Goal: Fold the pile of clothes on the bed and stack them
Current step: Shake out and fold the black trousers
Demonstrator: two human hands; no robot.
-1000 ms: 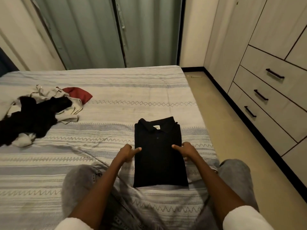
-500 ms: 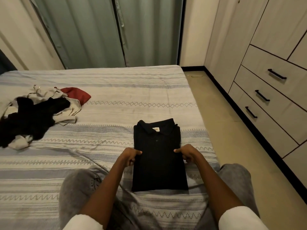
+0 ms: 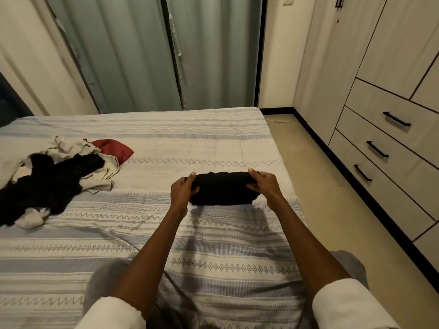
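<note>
A black polo shirt [image 3: 222, 189], folded into a short thick bundle, is held between both hands just above the striped bedspread [image 3: 190, 138]. My left hand [image 3: 184, 192] grips its left end and my right hand [image 3: 263, 185] grips its right end. A loose pile of clothes [image 3: 51, 179] lies at the bed's left: black garments on top, cream ones beneath, and a red piece [image 3: 114, 149] at the pile's far right edge.
Green curtains [image 3: 147, 53] hang beyond the bed's far end. A wardrobe with drawers [image 3: 384, 129] lines the right wall, across a strip of tan floor [image 3: 337, 210]. My knees in grey trousers [image 3: 102, 281] rest at the near edge of the bed.
The black shirt lay long and flat with both hands pinching its middle. Now it is folded in half, lifted and carried farther from me, gripped at both ends.
</note>
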